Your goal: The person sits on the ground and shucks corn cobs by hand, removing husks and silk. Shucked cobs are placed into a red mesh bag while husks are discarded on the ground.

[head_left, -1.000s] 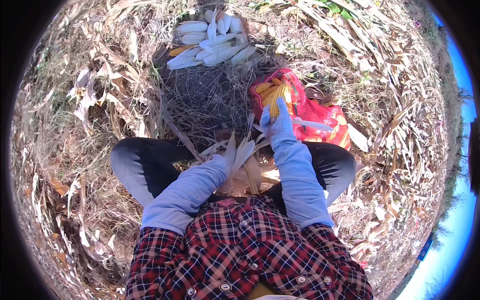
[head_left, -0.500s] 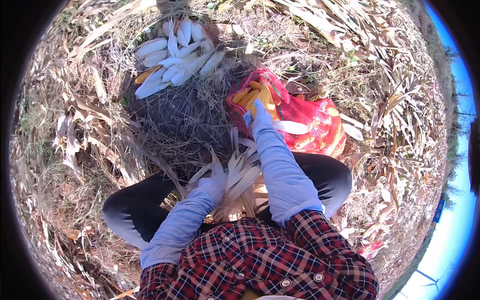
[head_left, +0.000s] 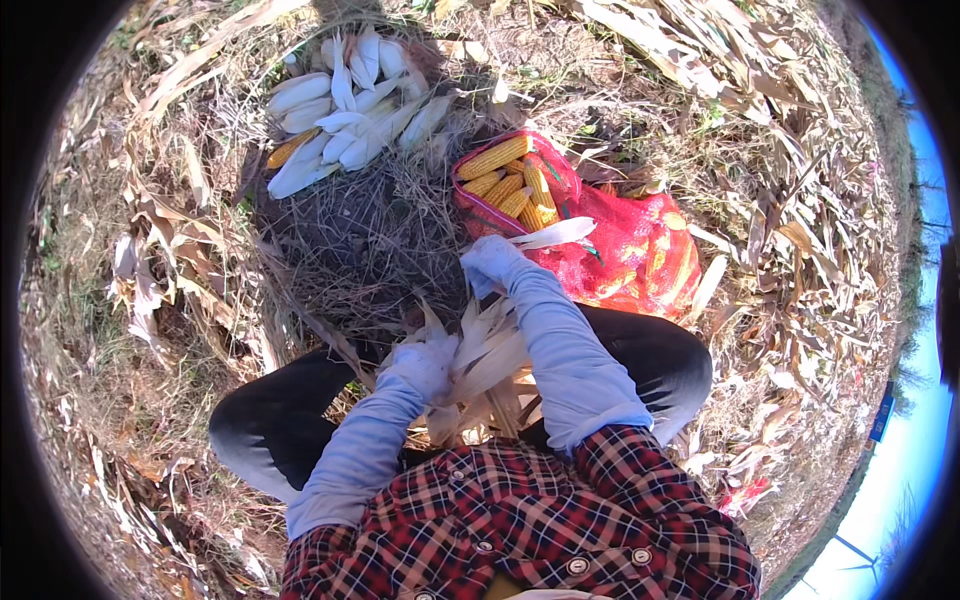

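Note:
My left hand (head_left: 424, 368), in a pale glove, is closed on dry corn husks (head_left: 487, 358) between my bent legs. My right hand (head_left: 490, 263), gloved too, hangs just short of the red mesh bag (head_left: 635, 262), its fingers loosely bent and apart with no cob visible in them. Bare yellow corn cobs (head_left: 515, 190) lie in the bag's mouth, and more show through the mesh. A pale husk leaf (head_left: 556, 234) lies across the bag's near side. Farther off to the left is a pile of corn ears in white husks (head_left: 360, 120).
One partly bared ear (head_left: 290, 150) pokes from the pile's left side. Dark ground strewn with dry grass (head_left: 350, 235) lies between the pile and my legs. Dry stalks and leaves (head_left: 790, 260) cover the field around me. My knee (head_left: 665, 360) is close to the bag.
My right hand has let go of a yellow cob in the bag's mouth and drawn back toward me. The cobs there are now uncovered. My left hand has stayed at the husks.

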### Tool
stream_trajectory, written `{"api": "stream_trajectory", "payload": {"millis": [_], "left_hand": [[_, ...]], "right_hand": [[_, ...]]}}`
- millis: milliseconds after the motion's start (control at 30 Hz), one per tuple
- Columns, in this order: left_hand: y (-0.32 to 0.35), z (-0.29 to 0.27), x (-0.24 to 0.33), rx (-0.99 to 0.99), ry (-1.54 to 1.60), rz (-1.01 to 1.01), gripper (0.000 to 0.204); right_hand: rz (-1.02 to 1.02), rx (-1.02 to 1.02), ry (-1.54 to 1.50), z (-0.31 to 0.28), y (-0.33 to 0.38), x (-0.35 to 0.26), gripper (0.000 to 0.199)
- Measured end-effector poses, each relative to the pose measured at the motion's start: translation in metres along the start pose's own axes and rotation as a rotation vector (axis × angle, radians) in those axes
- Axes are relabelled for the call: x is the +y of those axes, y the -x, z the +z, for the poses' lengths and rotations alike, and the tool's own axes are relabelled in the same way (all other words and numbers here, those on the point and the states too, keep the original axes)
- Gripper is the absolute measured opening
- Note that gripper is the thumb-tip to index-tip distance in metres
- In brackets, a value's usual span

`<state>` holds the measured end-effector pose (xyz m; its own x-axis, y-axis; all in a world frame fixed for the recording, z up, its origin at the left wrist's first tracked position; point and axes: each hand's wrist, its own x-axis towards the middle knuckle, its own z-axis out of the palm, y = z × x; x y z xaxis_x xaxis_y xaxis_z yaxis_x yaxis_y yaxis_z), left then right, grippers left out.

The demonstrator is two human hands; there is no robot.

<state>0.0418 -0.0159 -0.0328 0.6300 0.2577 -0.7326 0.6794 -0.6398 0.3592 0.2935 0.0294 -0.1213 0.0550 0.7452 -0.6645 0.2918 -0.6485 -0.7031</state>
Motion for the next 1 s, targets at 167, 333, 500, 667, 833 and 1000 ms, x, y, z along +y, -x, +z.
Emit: {"api": "stream_trajectory", "payload": {"millis": [167,333,500,667,833,1000], "left_hand": [[0.018,-0.038,0.0,0.158,0.056,-0.239,0.066],[0.008,-0.001,0.005,0.309,0.151,-0.039,0.057],[0.007,0.053,-0.019,-0.046,0.074,-0.035,0.039],[0.048,-0.04,-0.054,0.438,0.183,-0.213,0.036],[0.102,-0.093,-0.088,0.419,0.773,-0.305,0.041],[0.074,-0.074,-0.128,0.716,0.542,-0.367,0.042]], "right_hand": [[-0.014,0.039,0.913,-0.083,0.003,-0.056,0.038],[0.061,0.259,1.224,-0.221,0.084,-0.151,0.044],[-0.344,0.491,1.067,-0.285,0.104,-0.139,0.056],[0.055,0.088,-0.089,-0.273,0.15,-0.038,0.043],[0.46,0.218,0.629,-0.24,0.167,0.057,0.077],[-0.032,0.441,-0.398,-0.227,0.179,0.068,0.063]]}}
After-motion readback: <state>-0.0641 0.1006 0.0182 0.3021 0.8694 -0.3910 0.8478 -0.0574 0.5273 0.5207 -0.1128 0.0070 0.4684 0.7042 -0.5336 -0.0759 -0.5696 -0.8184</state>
